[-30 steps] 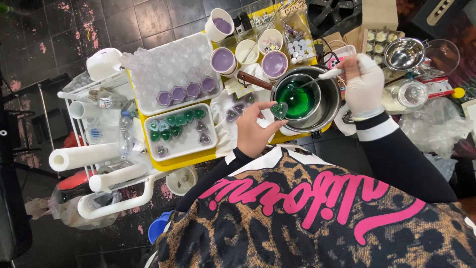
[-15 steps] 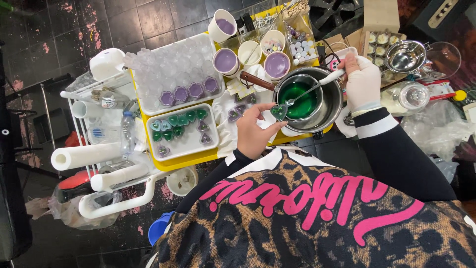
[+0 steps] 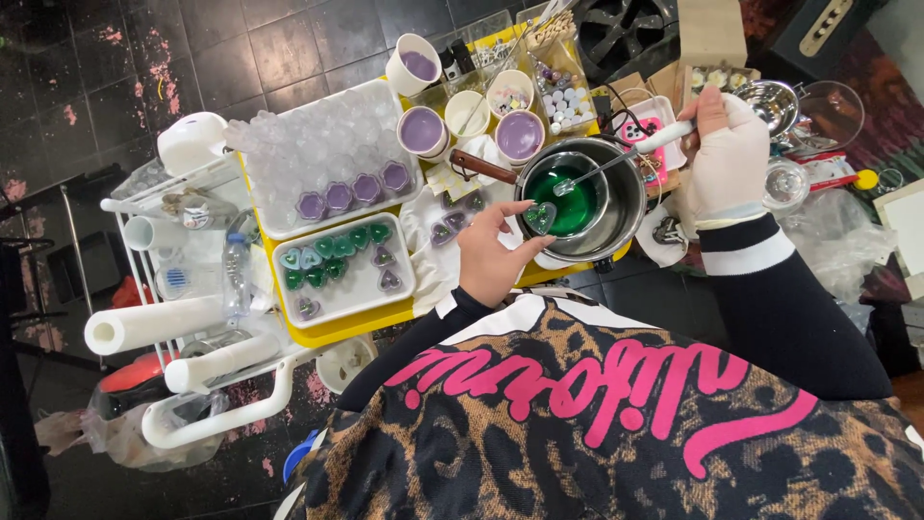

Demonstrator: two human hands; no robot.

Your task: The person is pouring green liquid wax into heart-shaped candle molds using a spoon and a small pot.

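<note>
Pinching a small heart-shaped clear mould (image 3: 540, 217) between thumb and fingertips, the left hand (image 3: 493, 258) holds it over the near rim of the steel pot (image 3: 630, 207), just beside the inner cup of green liquid (image 3: 568, 197). The mould looks partly filled with green. The right hand (image 3: 727, 159), wrapped in a white covering, is closed around the white handle of a spoon (image 3: 616, 162); the spoon's shaft slants left and down from that hand, with its bowl sitting at the green liquid, just right of and beyond the mould. So the mould lies between the two hands, touching only the left one, with the right hand well apart at the far right of the pot.

Left of the pot, a white tray (image 3: 345, 273) on the yellow table (image 3: 356, 325) carries more small heart moulds, green and purple. Farther off, a larger clear tray (image 3: 322, 159) holds a row of purple flower-shaped pieces. Cups of purple liquid (image 3: 423, 130) stand beyond the pot, toward the far side. A paper towel roll (image 3: 154, 325) lies at the near left.
</note>
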